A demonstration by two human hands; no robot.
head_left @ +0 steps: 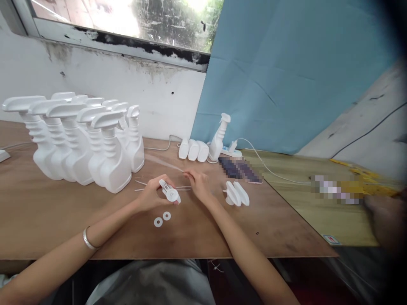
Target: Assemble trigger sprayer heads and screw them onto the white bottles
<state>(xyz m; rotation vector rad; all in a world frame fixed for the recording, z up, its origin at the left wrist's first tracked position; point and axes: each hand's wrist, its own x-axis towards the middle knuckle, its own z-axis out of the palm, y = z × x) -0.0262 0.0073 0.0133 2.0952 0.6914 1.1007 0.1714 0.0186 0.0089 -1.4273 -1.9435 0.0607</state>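
My left hand (pixel 155 194) is closed around a white trigger spray head (pixel 172 194), whose round underside faces me. Pinched between the fingertips of my right hand (pixel 197 183) is one end of a thin translucent dip tube (pixel 163 162), blurred by motion and pointing left. The tube and the spray head are apart. More thin tubes (pixel 183 187) lie on the table under and between my hands. Two flat white ring washers (pixel 158 222) rest just in front of my left hand. To the right of my right hand lie two white spray heads (pixel 242 193).
Several white spray bottles (pixel 116 169) with heads stand at the left. Another spray bottle (pixel 217 142) stands at the back beside three white bottle-like pieces (pixel 193 150). A power strip (pixel 234 152), a cable and blurred phone-like objects (pixel 230 167) lie there. Someone's hand (pixel 383 216) shows at far right.
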